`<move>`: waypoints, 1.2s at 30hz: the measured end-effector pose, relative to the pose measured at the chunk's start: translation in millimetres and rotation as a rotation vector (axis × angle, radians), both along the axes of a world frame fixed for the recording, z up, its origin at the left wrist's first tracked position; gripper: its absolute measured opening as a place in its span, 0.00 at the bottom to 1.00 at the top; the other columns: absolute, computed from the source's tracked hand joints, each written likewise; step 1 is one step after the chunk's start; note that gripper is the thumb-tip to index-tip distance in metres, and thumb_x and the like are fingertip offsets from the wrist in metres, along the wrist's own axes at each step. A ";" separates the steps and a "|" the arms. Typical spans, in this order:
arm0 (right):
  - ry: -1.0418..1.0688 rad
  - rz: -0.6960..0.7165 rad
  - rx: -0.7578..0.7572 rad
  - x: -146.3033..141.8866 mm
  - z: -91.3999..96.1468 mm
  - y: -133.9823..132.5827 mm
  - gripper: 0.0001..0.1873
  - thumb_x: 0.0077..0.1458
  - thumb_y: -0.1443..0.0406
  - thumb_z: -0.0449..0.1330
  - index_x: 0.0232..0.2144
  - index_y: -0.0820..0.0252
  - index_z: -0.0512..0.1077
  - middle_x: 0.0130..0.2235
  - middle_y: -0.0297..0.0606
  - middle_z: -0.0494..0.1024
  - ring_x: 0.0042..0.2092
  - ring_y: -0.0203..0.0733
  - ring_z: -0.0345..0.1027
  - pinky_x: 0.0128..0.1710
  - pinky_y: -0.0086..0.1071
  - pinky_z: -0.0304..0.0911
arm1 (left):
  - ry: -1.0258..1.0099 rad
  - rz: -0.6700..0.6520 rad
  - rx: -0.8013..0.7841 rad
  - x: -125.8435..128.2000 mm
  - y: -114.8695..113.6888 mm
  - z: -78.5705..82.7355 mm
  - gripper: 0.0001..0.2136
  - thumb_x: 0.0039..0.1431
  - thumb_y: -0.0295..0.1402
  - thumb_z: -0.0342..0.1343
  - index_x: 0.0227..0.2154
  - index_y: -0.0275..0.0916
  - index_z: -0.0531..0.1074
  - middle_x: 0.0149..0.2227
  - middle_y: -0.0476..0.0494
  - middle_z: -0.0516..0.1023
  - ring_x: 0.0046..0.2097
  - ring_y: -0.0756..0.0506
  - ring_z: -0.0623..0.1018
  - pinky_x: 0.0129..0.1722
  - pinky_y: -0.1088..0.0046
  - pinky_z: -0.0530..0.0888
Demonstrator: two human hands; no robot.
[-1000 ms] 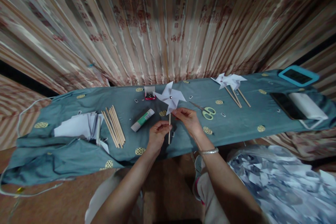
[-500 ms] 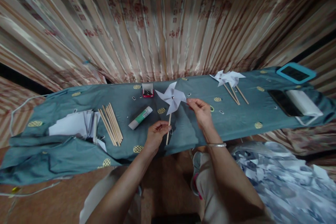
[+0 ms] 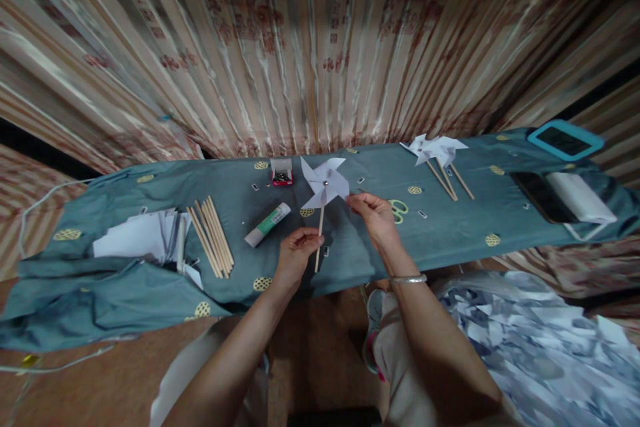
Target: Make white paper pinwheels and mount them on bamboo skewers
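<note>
Having turned, apparently freely, the white paper pinwheel [image 3: 325,189] is above the teal cloth-covered surface [image 3: 350,250], left hand [image 3: 296,252] pinching its pale wooden stick [image 3: 321,221], right hand [image 3: 377,215] at a blade [image 3: 341,187] (grip on it unclear).

The pinwheel [image 3: 324,192] consists of a white paper wheel with folded, pointed blades and a small shiny centre pin [image 3: 325,183]. The wheel sits at the upper end of a slender wooden stick [image 3: 321,219], facing the camera. The stick, held along its lower half, leans slightly, lower end leftward.

The right hand [image 3: 376,217] hides the green-handled scissors' [image 3: 399,211] blades.
</note>
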State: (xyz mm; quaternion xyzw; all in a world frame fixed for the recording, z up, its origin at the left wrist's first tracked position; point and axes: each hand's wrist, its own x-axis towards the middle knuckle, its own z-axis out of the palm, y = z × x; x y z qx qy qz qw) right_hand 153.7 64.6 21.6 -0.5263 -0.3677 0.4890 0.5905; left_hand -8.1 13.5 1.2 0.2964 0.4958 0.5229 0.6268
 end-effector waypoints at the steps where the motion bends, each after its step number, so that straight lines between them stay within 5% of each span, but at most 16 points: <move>1: -0.002 0.016 -0.005 -0.8 -0.3 -0.6 0.10 0.34 0.57 0.70 0.17 0.55 0.76 0.22 0.30 0.75 0.25 0.34 0.60 0.26 0.29 0.58 | 0.002 0.005 0.002 -0.1 0.3 -0.3 0.13 0.31 0.34 0.72 0.23 0.37 0.77 0.22 0.51 0.75 0.26 0.52 0.71 0.31 0.76 0.68; 27: -0.018 0.181 -0.012 -29.3 -10.1 -7.9 0.16 0.35 0.54 0.70 0.16 0.60 0.72 0.20 0.29 0.69 0.25 0.31 0.58 0.27 0.29 0.54 | -0.022 0.012 0.009 0.4 2.0 -3.6 0.12 0.31 0.33 0.71 0.23 0.37 0.77 0.22 0.51 0.76 0.26 0.53 0.72 0.31 0.76 0.69; 36: -0.328 0.196 0.080 -25.1 -7.4 -13.6 0.21 0.47 0.49 0.63 0.20 0.61 0.74 0.22 0.32 0.72 0.25 0.33 0.60 0.26 0.29 0.54 | 0.001 -0.007 0.032 -1.3 2.1 -5.6 0.14 0.32 0.36 0.72 0.24 0.37 0.77 0.23 0.51 0.75 0.26 0.52 0.72 0.31 0.76 0.69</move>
